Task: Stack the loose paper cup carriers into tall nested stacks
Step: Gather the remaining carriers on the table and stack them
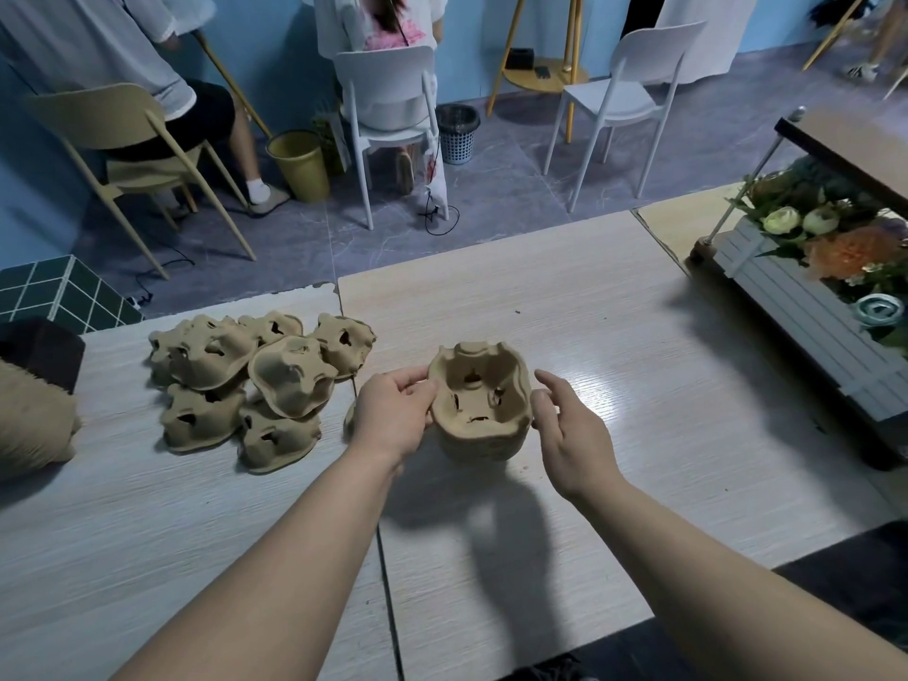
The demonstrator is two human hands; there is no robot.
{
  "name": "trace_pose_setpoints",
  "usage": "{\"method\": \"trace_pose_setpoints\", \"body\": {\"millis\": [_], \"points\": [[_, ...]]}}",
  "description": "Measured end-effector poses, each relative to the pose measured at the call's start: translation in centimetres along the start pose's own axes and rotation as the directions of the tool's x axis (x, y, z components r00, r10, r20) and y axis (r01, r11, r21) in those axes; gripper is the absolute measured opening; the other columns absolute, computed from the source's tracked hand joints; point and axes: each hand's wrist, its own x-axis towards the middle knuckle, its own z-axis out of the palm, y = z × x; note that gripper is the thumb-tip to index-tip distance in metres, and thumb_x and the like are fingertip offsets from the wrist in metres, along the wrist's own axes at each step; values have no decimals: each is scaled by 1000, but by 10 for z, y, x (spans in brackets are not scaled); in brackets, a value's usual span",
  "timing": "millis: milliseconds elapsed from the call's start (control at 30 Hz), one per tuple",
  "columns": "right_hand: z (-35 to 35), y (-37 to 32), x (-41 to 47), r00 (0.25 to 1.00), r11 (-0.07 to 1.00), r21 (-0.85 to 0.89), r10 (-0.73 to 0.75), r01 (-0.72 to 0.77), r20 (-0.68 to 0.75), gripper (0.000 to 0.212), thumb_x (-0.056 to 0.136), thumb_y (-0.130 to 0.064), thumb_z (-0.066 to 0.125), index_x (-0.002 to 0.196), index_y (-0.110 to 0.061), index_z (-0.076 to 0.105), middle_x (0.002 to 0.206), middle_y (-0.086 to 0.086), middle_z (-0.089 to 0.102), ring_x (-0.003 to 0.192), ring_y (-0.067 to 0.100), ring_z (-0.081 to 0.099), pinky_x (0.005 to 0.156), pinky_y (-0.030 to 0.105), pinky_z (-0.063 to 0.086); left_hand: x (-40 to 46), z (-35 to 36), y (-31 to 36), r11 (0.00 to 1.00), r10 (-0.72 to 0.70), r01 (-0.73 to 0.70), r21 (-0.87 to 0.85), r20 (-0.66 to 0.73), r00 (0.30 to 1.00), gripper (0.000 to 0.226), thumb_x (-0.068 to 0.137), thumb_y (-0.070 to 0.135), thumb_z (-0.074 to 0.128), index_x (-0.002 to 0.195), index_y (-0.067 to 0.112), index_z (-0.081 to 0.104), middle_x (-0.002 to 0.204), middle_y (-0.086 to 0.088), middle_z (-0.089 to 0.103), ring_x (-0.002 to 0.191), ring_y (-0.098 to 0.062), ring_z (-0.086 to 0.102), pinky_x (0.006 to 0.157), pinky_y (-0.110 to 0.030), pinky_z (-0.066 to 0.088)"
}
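Just below the middle of the frame, a short nested stack of tan moulded-pulp cup carriers (479,410) stands on the pale wood-grain table (614,336), its open cup wells facing up toward the camera. The left hand (393,415) pinches the stack's left rim between thumb and fingertips. The right hand (572,430) sits just beside the right rim with fingers loosely bent; whether its fingertips actually touch the pulp cannot be told, and it does not appear to be clasping anything.

What the coming move turns on is where the supply lies: the heap of loose tan pulp carriers (255,385) is to the left of the stack, in the centre-left of the frame, near but apart from it. The left hand lies between stack and heap, so it is the nearer one for a reach, and the right hand could steady the stack meanwhile. This is a judgement from the layout only.

The loose carriers lie tumbled at mixed tilts, most of them underside up and one dish-side up on top of the pile, so each would likely need turning to match the stack's upright wells before it seats. The material looks like rough, matte, fibrous pressed paper, light and slightly flexible, with scalloped rims, rounded cup pockets and small dark slits in the walls. Its matte surface should give fingers good purchase, though thin rims may crush under a hard squeeze.
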Motion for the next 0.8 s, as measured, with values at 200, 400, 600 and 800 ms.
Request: {"method": "trace_pose_setpoints", "body": {"millis": [200,400,600,800], "points": [[4,-3,2,998,996,-79,-39,42,41,53,91,-36,53,139,-44,33,126,-19,53,86,2,61,82,30,47,1,-2,-3,982,64,-63,176,-2,998,29,77,30,70,104,19,74,57,8,57,55,-16,49,61,-28,40],[7,-1,5,996,992,-101,-70,74,51,54,90,-36,53,137,-52,32,125,-19,51,89,4,59,82,31,47,1,-9,-9,935,143,-133,328,-6,990,35,88,23,70,122,16,66,94,7,64,85,-5,60,72,-8,44],[8,3,6,997,991,-117,-59,65,55,52,92,-37,53,139,-46,33,130,-17,50,94,6,59,85,33,47,23,-42,-26,776,209,-96,623,-111,972,68,76,36,80,137,23,53,134,-5,50,125,-23,47,104,-29,35],[8,3,5,997,991,-116,-56,62,62,54,92,-35,52,140,-48,31,130,-18,50,93,6,59,85,32,48,35,-43,-46,723,107,-14,691,-92,990,78,73,42,80,140,23,48,135,-10,52,124,-30,49,107,-39,39]]}}
